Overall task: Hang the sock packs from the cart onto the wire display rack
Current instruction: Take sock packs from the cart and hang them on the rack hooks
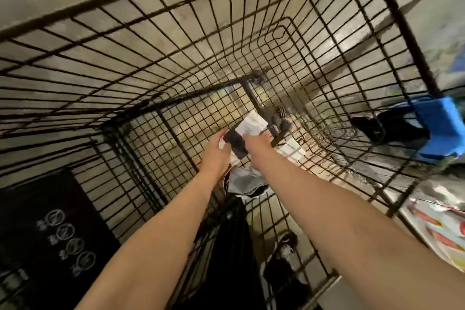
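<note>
I look straight down into a black wire cart (156, 40). Both arms reach to its bottom. My left hand (216, 156) and my right hand (260, 147) hold one sock pack (245, 131) between them, dark socks under a white card label. The left hand grips its lower left edge and the right hand pinches the card side. More packs lie below: a white one (293, 150) to the right, a grey-white one (245, 182) under my wrists, and dark ones (284, 262) nearer me. The wire display rack is not in view.
Blue plastic corner caps (437, 128) sit on the cart's right rim, with a dark shoe-like shape (392, 128) outside the mesh beside it. A black panel with round symbols (63, 236) lies at lower left. Colourful packaged goods (437, 224) fill the lower right.
</note>
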A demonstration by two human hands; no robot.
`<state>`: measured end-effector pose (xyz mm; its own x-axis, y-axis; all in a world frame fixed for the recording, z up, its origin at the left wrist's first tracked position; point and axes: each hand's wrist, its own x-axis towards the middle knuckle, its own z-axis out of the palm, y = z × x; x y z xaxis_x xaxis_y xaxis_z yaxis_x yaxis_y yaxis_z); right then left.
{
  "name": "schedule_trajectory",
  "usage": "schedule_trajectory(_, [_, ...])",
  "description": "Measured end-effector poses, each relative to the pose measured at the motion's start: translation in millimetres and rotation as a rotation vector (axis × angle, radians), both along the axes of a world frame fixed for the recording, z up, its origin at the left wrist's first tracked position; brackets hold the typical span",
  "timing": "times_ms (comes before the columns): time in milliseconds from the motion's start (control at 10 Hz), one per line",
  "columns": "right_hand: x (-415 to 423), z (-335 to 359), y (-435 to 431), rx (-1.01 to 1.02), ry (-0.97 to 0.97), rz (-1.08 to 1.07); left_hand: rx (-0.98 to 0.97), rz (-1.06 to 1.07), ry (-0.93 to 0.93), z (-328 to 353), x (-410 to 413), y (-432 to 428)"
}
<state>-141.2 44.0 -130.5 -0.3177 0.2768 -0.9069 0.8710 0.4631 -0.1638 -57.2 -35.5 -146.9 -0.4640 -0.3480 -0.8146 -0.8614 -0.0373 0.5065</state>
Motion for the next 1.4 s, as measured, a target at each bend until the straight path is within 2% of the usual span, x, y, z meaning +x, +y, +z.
schedule_trajectory(100, [3, -11, 1, 0.027, 0.103, -0.046, -0.087, -0.149, 0.004, -10, -7, 5])
schedule_trajectory(300, [15, 17, -5, -0.060, 0.313, -0.115, -0.017, -0.080, 0.035, 11, -12, 8])
schedule_trajectory(400, [17, 41, -3, -0.086, 0.376, -0.121, -0.013, -0.130, 0.097, 36, -14, 8])
schedule_trajectory(600, [23, 84, 13, -0.312, 0.274, -0.199, 0.219, 0.030, 0.154, 62, -8, 12])
schedule_trajectory(700, [21, 95, 24, -0.417, 0.239, -0.124, 0.312, 0.071, 0.237, 77, -11, 14])
schedule_trajectory(800, [16, 94, 25, -0.314, 0.320, -0.036, 0.247, 0.061, 0.253, 80, -15, 18])
schedule_trajectory(900, [7, 77, 33, -0.054, 0.336, -0.106, 0.071, 0.012, 0.211, 75, -22, 19])
schedule_trajectory(1100, [-7, 24, 62, -0.002, 0.008, -0.151, -0.095, -0.076, 0.055, 45, -37, 22])
schedule_trajectory(1200, [-12, -9, 58, 0.140, -0.058, -0.212, -0.075, -0.114, 0.046, 27, -42, 22])
schedule_trajectory(1300, [-16, -32, 60, 0.195, -0.119, -0.144, 0.029, -0.103, 0.062, 11, -42, 25])
schedule_trajectory(1400, [-15, -37, 66, 0.134, -0.070, -0.224, 0.100, -0.062, 0.072, 0, -42, 27])
